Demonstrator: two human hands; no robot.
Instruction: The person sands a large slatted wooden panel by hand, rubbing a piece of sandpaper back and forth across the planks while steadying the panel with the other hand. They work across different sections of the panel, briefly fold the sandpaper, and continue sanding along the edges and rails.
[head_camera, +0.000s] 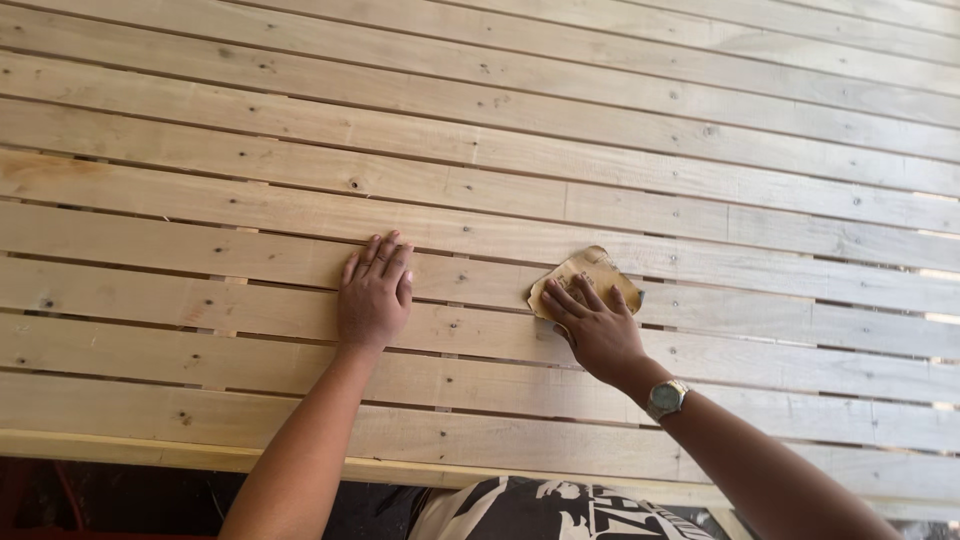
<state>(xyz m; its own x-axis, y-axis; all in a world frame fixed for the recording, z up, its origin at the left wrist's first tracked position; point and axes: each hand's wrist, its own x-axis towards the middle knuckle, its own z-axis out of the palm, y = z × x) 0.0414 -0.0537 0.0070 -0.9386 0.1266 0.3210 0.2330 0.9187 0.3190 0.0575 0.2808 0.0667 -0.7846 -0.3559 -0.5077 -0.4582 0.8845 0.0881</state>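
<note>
A wide panel of pale wooden slats (200, 160) fills the view, its boards running left to right with thin gaps between them. My left hand (375, 295) lies flat on a slat near the middle, fingers together and pointing away from me, holding nothing. My right hand (597, 328) presses a crumpled piece of tan sandpaper (592, 270) against a slat a little to the right. The fingers lie on top of the paper and cover its lower part. A metal wristwatch (666, 398) is on my right wrist.
The near edge of the panel (150, 448) runs along the bottom, with dark ground below it at the lower left. My black and white printed shirt (540, 510) shows at the bottom centre. Small nail heads and knots dot the slats.
</note>
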